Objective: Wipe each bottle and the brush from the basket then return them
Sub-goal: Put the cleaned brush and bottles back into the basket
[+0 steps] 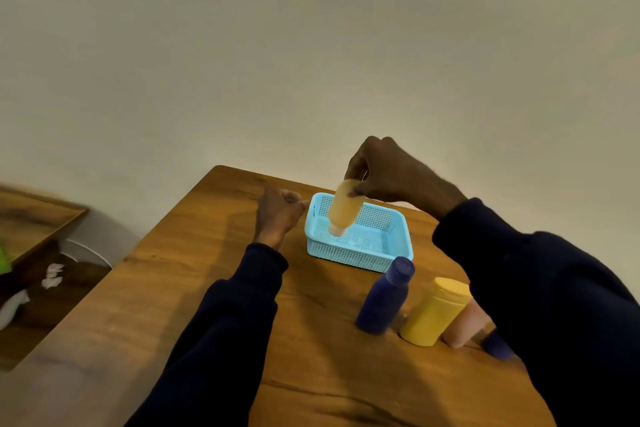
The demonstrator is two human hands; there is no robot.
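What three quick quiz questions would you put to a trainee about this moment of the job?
1. True or false: the yellow bottle stands on the table, outside the basket.
2. Which hand holds the orange bottle over the basket? A) left B) right
3. Fill in: the orange bottle's cap points ____.

Key: 1 true; 2 B, the right hand; 3 down.
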